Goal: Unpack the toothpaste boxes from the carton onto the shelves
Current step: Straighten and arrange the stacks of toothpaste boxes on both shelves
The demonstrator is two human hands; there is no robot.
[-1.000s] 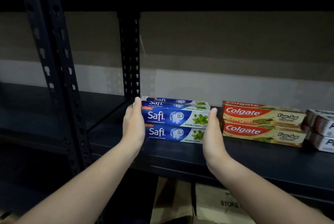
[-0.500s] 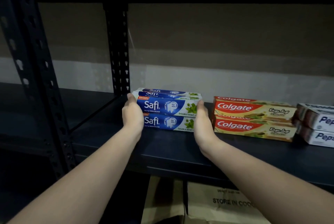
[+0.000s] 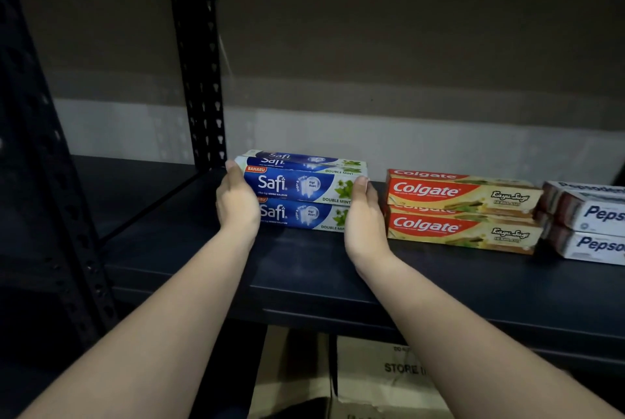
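A stack of blue Safi toothpaste boxes [image 3: 301,195] rests on the dark metal shelf [image 3: 304,270], two high at the front with more behind. My left hand [image 3: 236,202] presses flat against the stack's left end. My right hand [image 3: 365,215] presses against its right end. The stack is clamped between both palms. To the right lie two stacked red Colgate boxes [image 3: 460,210], then white Pepsodent boxes [image 3: 588,226] at the frame's right edge.
A perforated black upright [image 3: 203,80] stands just behind and left of the Safi stack, another upright [image 3: 50,182] nearer at left. A brown cardboard carton [image 3: 378,378] sits below the shelf. A pale wall runs behind the shelf.
Both hands have closed in on the ends of the Safi stack; the right palm, apart from it a second ago, now touches it. The boxes sit squarer.
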